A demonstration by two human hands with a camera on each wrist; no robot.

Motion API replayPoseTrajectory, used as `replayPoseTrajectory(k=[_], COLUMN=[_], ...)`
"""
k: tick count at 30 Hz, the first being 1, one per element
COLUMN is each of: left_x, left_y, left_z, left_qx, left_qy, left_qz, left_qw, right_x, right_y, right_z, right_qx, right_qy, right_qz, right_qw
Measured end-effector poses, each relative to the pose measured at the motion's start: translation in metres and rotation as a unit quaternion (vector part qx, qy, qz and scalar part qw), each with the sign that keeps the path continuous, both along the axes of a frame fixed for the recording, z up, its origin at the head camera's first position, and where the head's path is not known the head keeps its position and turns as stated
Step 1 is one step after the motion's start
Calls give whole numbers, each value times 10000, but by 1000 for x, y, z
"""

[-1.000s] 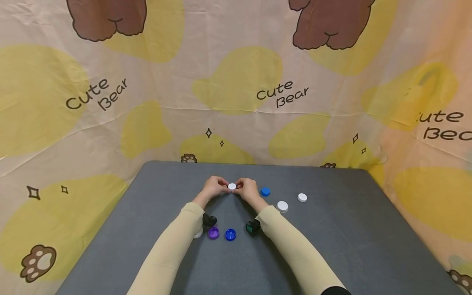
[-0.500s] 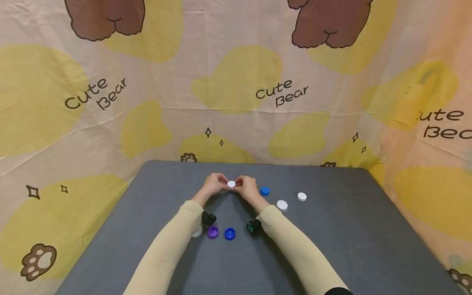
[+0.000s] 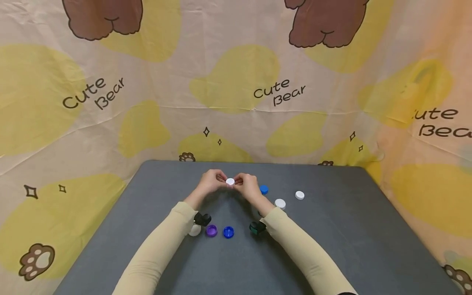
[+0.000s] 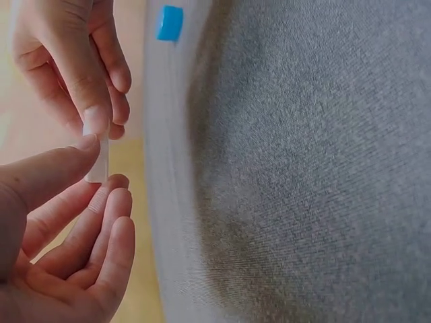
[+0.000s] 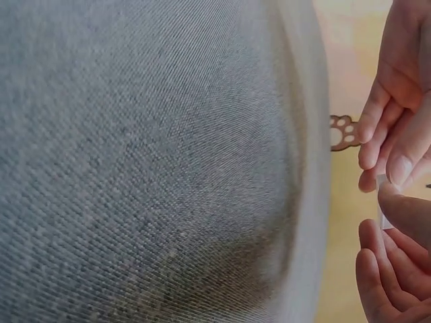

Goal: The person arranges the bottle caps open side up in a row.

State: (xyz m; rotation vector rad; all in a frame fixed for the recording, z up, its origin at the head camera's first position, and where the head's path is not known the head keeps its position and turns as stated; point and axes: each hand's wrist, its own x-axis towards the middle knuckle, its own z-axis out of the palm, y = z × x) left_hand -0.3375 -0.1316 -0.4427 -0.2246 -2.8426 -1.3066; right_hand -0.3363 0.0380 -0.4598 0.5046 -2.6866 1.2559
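White round plastic cap (image 3: 230, 181) is between left hand (image 3: 211, 181) and right hand (image 3: 248, 187), above grey table (image 3: 368, 229), near far edge. Towards right edge follow light-blue round plastic cap (image 3: 264, 189), larger white round plastic cap (image 3: 280, 203), smaller white cap (image 3: 300, 195). Before the hands, left to right: pale round plastic cap (image 3: 194, 231), purple round plastic cap (image 3: 212, 230), dark-blue round plastic cap (image 3: 228, 232).

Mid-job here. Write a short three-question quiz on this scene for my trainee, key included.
1. True or false: the left hand and right hand both pinch the held white cap.
2. In the head view, what colour is the cap just left of the dark blue cap? A) green B) purple C) red
3. Fill in: the light blue cap lies nearer the ____ hand.

Key: 1 true; 2 B; 3 right.
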Motion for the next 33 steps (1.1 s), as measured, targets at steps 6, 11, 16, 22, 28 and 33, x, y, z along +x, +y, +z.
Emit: replayPoseTrajectory(k=[6,11,16,22,28,33], left_x=[7,16,25,36,44,53], left_y=[1,2,1,1,0,0], left_z=[4,3,2,-1,-2,0], left_qx=[-2,95,242,404,479,504], left_qy=[127,223,156,70,13,-6], left_qz=[-105,-174,-197,-265,-340,-403], left_qw=[9999,9996,9994,9988,9983,9979], right_x=[9,17,27,38,45,52], right_y=[4,9,12,14,17,20], right_z=[6,8,9,7,7,7], right_qx=[-105,-105,-171,-200,-145,-152], right_qy=[-1,89,70,93,76,87], right_qz=[75,140,297,339,398,496], right_qw=[9999,9998,9994,9992,9991,9986])
